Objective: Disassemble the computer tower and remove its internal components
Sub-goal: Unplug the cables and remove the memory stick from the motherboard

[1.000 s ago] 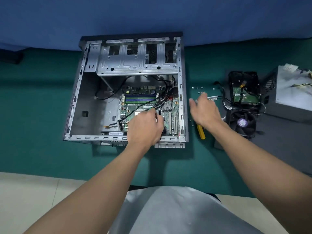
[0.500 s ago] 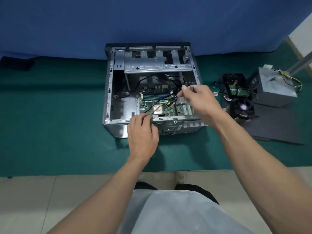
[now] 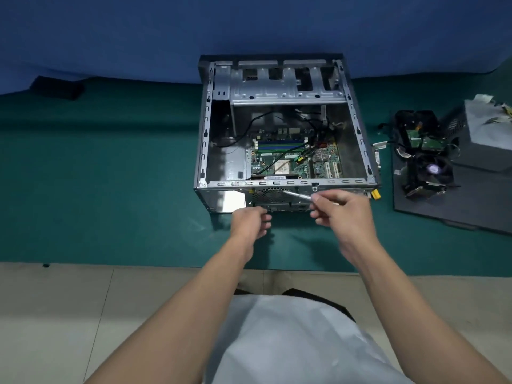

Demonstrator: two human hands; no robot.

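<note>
The right hand (image 3: 345, 214) grips a screwdriver (image 3: 297, 195), its tip at the near wall of the computer case (image 3: 291, 183). The left hand (image 3: 249, 220) is curled just beside that wall; whether it pinches anything, I cannot tell. The case lies open on a green mat (image 3: 110, 176), circuit board (image 3: 291, 159) inside. A fan (image 3: 432, 170), a hard drive (image 3: 421, 138) and a power supply (image 3: 487, 126) sit to its right.

A desk covered in teal-green cloth (image 3: 110, 189) runs the full width of the view. Behind it hangs a dark blue fabric backdrop (image 3: 110, 37), whose lower edge meets the cloth. At the far left, right where the two meet, lies a small flat black object (image 3: 56, 87), too dim to identify. Below the desk's near edge is a beige tiled floor (image 3: 69, 314). A tiny dark speck (image 3: 45, 265) sits at that edge.
</note>
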